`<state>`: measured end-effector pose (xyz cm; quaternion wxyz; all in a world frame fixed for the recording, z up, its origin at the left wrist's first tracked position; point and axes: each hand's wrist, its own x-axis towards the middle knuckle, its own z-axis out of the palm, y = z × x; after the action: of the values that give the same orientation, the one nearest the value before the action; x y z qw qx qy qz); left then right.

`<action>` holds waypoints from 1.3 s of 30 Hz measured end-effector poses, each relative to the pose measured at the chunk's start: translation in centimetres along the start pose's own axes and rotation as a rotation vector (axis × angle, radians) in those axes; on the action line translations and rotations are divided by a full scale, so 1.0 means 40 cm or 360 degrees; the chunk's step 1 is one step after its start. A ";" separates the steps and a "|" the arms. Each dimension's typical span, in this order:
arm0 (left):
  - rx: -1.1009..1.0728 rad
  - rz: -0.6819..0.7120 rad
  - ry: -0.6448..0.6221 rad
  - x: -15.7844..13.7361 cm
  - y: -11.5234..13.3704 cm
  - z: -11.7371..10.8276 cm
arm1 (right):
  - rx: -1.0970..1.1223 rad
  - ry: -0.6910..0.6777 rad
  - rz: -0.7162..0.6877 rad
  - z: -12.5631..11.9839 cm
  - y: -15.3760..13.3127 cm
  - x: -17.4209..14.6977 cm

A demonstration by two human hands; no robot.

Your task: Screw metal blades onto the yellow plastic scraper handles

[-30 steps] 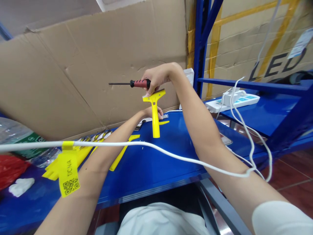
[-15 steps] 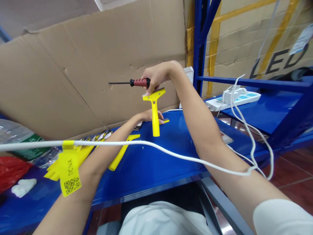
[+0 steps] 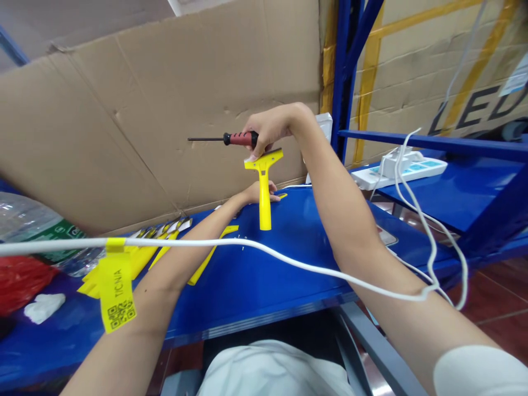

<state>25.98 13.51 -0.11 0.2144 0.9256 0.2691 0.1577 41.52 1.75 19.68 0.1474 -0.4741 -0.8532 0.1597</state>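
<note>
My right hand (image 3: pixel 268 131) is raised in front of the cardboard, closed around a screwdriver (image 3: pixel 243 139) with a red and black handle, its shaft pointing left. The same hand grips the head of a yellow scraper (image 3: pixel 264 192), whose handle hangs down. Lower and farther back, my left hand (image 3: pixel 258 192) is partly hidden behind that handle; its fingers close on a small yellow piece (image 3: pixel 282 196) at the table's back. Another yellow scraper (image 3: pixel 206 264) lies beside my left forearm. Several tiny screw-like bits (image 3: pixel 243 247) lie on the blue table (image 3: pixel 289 291).
A white cable (image 3: pixel 165 242) with a yellow tag (image 3: pixel 117 291) crosses in front of both arms. More yellow scrapers (image 3: pixel 142 261), a plastic bottle (image 3: pixel 45 231), and a red bag (image 3: pixel 22 286) are at left. A power strip (image 3: pixel 404 171) sits at right beyond a blue post (image 3: pixel 344 71).
The view has shifted slightly. My left hand has moved a little farther back with the small yellow piece. More tiny bits show on the table. My right hand keeps its hold.
</note>
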 end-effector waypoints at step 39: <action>0.0592 -0.0132 -0.0177 -0.365 -0.146 -0.217 | -0.0063 -0.0035 0.0096 0.018 -0.023 0.004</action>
<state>8.16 12.41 1.95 0.0605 0.9447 0.3193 0.0449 40.43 1.35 19.43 0.1237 -0.5007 -0.8430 0.1524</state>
